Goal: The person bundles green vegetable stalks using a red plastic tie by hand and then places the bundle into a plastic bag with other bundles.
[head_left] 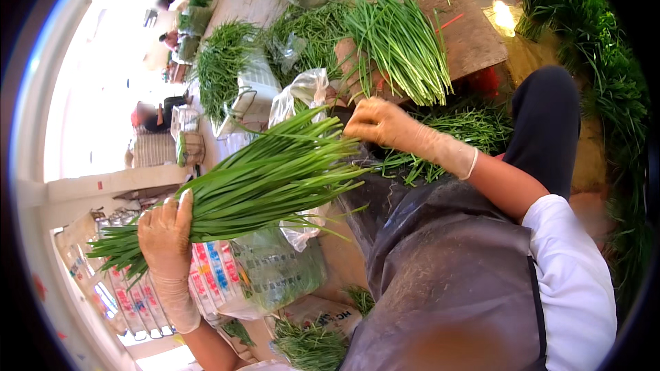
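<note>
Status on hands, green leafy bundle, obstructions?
Left tan-gloved hand: gripping long green leafy bundle. Right tan-gloved hand: curled near its opposite end. Nothing visibly blocking.

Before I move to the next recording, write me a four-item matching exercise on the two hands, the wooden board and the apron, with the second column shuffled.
1. left hand
2. right hand
3. wooden board
4. apron

A. partly beneath a second bunch
B. dark, covering the wearer's front
C. wrapped around the held greens
D. near the free end of the held greens

Pairs: 1-C, 2-D, 3-A, 4-B
</note>
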Demonstrator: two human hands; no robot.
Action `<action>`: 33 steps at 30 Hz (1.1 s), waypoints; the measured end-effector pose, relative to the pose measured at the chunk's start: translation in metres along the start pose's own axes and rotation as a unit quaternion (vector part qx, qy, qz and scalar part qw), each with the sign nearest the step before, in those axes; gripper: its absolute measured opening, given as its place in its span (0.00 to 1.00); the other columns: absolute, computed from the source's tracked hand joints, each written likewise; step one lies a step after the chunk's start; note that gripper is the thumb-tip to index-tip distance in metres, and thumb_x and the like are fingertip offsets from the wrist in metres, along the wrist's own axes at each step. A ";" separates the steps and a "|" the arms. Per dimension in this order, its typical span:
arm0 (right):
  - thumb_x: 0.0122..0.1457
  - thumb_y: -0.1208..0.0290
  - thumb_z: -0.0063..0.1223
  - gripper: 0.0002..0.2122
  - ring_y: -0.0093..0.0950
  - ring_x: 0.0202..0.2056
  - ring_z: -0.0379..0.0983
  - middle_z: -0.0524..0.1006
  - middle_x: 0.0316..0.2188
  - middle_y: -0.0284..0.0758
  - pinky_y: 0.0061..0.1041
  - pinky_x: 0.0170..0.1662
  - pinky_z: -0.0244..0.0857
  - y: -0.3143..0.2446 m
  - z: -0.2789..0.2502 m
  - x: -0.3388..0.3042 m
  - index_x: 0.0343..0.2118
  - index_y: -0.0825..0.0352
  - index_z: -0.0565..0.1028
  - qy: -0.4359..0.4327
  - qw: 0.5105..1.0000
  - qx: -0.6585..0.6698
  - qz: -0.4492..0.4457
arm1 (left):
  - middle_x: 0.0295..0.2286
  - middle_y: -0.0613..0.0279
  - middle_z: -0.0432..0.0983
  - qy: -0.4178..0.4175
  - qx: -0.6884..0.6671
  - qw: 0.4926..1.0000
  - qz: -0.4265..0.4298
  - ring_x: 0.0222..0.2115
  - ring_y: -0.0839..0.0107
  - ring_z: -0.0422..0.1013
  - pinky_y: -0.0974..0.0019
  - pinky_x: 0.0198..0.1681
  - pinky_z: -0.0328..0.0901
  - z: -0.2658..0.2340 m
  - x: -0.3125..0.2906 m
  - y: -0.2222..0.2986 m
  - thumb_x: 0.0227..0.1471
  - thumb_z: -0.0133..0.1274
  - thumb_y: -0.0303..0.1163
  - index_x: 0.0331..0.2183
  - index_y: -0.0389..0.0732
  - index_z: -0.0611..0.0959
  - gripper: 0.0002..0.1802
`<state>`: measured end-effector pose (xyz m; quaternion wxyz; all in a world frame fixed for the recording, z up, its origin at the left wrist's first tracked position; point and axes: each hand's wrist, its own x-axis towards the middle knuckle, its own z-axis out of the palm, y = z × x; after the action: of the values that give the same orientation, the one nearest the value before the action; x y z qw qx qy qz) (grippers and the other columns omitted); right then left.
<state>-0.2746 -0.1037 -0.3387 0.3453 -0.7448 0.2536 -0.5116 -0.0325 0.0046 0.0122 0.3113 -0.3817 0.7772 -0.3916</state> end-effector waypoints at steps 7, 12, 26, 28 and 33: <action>0.56 0.64 0.57 0.11 0.22 0.37 0.72 0.79 0.32 0.32 0.23 0.43 0.64 -0.028 0.009 -0.001 0.34 0.69 0.79 -0.021 0.891 0.395 0.222 | 0.29 0.64 0.70 -0.003 0.005 1.000 0.016 0.29 0.66 0.69 0.61 0.35 0.63 0.002 0.006 0.011 0.45 0.49 0.26 0.45 0.46 0.76 0.22; 0.56 0.62 0.52 0.13 0.28 0.39 0.74 0.79 0.36 0.36 0.27 0.45 0.66 0.009 0.005 -0.029 0.34 0.68 0.80 -0.013 0.957 0.250 0.150 | 0.28 0.63 0.68 0.027 -0.035 0.999 0.019 0.27 0.65 0.67 0.59 0.33 0.63 0.014 -0.001 0.017 0.45 0.49 0.26 0.47 0.45 0.74 0.23; 0.60 0.61 0.53 0.16 0.21 0.30 0.66 0.72 0.29 0.29 0.20 0.36 0.61 0.000 0.023 -0.008 0.44 0.69 0.72 -0.074 0.783 0.544 0.292 | 0.33 0.61 0.71 0.030 -0.059 0.998 0.002 0.32 0.62 0.68 0.59 0.37 0.62 0.004 0.010 0.004 0.41 0.50 0.21 0.48 0.42 0.74 0.27; 0.58 0.66 0.55 0.10 0.18 0.26 0.63 0.70 0.24 0.27 0.19 0.32 0.57 -0.003 0.015 -0.011 0.35 0.69 0.74 -0.068 0.769 0.574 0.271 | 0.33 0.61 0.71 0.033 -0.073 0.997 0.006 0.31 0.62 0.68 0.59 0.36 0.62 0.004 0.010 0.008 0.41 0.50 0.21 0.48 0.42 0.75 0.27; 0.56 0.65 0.56 0.10 0.17 0.23 0.65 0.72 0.20 0.26 0.18 0.32 0.60 0.011 -0.041 -0.020 0.27 0.68 0.76 -0.229 0.879 0.338 0.247 | 0.29 0.61 0.69 0.024 -0.120 0.992 0.031 0.30 0.61 0.67 0.59 0.35 0.61 0.022 0.026 0.026 0.40 0.50 0.20 0.47 0.42 0.75 0.27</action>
<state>-0.3203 -0.1067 -0.3488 0.7396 -0.5926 0.1553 -0.2788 -0.0378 -0.0149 -0.0259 0.2566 -0.3822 0.8375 -0.2945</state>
